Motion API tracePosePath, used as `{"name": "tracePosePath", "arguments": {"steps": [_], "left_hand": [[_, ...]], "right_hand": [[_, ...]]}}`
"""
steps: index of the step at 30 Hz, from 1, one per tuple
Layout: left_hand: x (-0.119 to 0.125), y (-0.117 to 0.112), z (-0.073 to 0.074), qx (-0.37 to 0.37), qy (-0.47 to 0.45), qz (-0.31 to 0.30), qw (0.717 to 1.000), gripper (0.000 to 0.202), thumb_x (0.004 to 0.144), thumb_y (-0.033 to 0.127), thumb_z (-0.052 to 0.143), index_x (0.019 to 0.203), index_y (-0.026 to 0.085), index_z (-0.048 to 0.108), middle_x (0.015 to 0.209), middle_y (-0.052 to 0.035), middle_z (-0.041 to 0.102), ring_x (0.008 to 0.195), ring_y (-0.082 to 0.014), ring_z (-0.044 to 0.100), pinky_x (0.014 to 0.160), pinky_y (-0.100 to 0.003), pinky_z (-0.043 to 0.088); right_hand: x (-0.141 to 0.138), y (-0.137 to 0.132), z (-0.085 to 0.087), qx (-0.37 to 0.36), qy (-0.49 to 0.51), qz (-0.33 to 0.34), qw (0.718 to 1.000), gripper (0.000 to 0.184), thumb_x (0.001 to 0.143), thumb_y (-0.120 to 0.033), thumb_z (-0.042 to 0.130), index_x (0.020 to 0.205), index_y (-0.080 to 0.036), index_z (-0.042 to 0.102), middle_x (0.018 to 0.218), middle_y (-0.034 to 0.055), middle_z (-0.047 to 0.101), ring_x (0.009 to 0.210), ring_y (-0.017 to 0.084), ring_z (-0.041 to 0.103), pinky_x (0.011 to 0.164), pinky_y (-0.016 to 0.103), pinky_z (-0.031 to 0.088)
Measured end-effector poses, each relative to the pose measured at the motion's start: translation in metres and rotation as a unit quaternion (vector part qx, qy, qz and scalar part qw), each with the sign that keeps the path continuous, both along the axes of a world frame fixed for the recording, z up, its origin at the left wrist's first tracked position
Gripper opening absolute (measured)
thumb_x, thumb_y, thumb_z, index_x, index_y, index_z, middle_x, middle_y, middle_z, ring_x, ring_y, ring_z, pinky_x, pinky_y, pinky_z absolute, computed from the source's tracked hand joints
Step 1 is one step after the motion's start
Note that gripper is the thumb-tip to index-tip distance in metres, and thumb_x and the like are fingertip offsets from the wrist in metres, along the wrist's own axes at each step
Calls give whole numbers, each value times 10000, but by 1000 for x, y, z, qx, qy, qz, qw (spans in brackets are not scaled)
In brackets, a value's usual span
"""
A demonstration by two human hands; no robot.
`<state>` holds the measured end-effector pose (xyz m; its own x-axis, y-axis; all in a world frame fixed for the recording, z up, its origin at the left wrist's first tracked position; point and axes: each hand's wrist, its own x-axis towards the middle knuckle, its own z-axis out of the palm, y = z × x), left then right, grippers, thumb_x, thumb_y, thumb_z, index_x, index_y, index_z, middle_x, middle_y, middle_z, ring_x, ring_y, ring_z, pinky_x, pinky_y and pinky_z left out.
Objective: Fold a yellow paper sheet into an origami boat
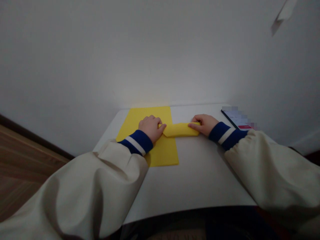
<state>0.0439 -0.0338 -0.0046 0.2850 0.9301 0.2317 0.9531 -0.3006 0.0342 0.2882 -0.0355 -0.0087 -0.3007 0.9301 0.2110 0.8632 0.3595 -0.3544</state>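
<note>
A small folded yellow cloth [180,130] lies as a narrow strip on a white table [200,173]. Its left end rests on a flat yellow sheet [150,115] spread over the table's left part. My left hand [150,127] is curled, its fingertips pinching the strip's left end. My right hand [204,124] grips the right end, thumb on top and fingers wrapped round. Both arms wear cream sleeves with blue and white cuffs.
A phone [237,119] with a lit screen lies at the table's far right corner. The table stands against a pale wall [150,50]. Wooden floor [20,160] shows on the left. The table's near edge runs below my arms.
</note>
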Motion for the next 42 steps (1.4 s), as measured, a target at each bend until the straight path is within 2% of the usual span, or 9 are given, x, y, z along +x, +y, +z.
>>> {"name": "tracePosePath", "arguments": {"steps": [3, 12, 18, 22, 28, 31, 36, 39, 42], "left_hand": [[0, -1, 0, 3, 11, -1, 1000, 384, 837, 479, 401, 848, 182, 644, 895, -115, 613, 870, -272, 550, 697, -378, 415], [0, -5, 2, 33, 61, -12, 997, 392, 842, 474, 390, 834, 175, 644, 893, -117, 621, 889, -292, 551, 706, -397, 409], [1, -7, 4, 67, 67, -24, 995, 308, 832, 422, 439, 846, 175, 623, 898, -106, 621, 887, -287, 536, 699, -389, 389], [6, -10, 9, 92, 38, -94, 991, 239, 873, 310, 404, 923, 201, 611, 930, -68, 627, 902, -248, 517, 756, -371, 361], [8, -14, 17, 90, 14, -214, 973, 402, 830, 519, 479, 1055, 199, 571, 986, -70, 618, 951, -246, 501, 839, -368, 323], [8, -13, 19, 72, 7, -218, 973, 396, 836, 533, 464, 1032, 208, 575, 947, -60, 628, 913, -229, 527, 831, -358, 317], [6, -12, 17, 86, 3, -232, 969, 365, 859, 498, 428, 823, 168, 580, 759, -50, 615, 772, -192, 546, 869, -365, 309], [5, -12, 13, 92, -40, -237, 966, 344, 868, 469, 416, 805, 166, 566, 697, -29, 594, 696, -163, 526, 899, -357, 314], [5, -11, 9, 72, -63, -225, 970, 325, 840, 488, 463, 815, 182, 568, 685, -15, 585, 689, -165, 510, 821, -327, 367]], "right_hand": [[0, 0, 0, -13, -16, -11, 1000, 303, 768, -468, 508, 670, -187, 562, 657, 31, 574, 595, 140, 465, 559, 270, 325], [4, 6, -4, 61, -113, 71, 989, 304, 817, -430, 451, 710, -172, 569, 717, 65, 573, 671, 171, 488, 657, 305, 364], [-2, 1, -2, 105, -91, 108, 984, 275, 816, -334, 482, 986, -152, 601, 903, 95, 606, 831, 202, 535, 781, 328, 393], [-13, -5, 3, 111, -64, 169, 977, 347, 860, -367, 434, 1037, -123, 605, 972, 122, 620, 888, 207, 538, 822, 331, 389], [-25, -13, 16, 168, -38, 145, 974, 387, 778, -474, 554, 993, -162, 635, 975, 104, 637, 920, 229, 526, 838, 352, 344], [-30, -15, 20, 137, -42, 124, 982, 350, 793, -499, 520, 949, -214, 650, 866, 55, 662, 812, 200, 547, 760, 323, 343], [-34, -18, 31, 54, -51, 117, 990, 375, 800, -531, 484, 751, -201, 657, 637, 15, 614, 596, 135, 495, 594, 265, 304], [-35, -20, 37, 14, -33, 117, 992, 347, 780, -512, 514, 743, -192, 642, 622, 4, 595, 572, 117, 475, 566, 249, 298], [-36, -21, 35, -27, -39, 105, 993, 333, 771, -500, 525, 768, -188, 639, 641, 7, 595, 580, 118, 477, 561, 244, 305]]}}
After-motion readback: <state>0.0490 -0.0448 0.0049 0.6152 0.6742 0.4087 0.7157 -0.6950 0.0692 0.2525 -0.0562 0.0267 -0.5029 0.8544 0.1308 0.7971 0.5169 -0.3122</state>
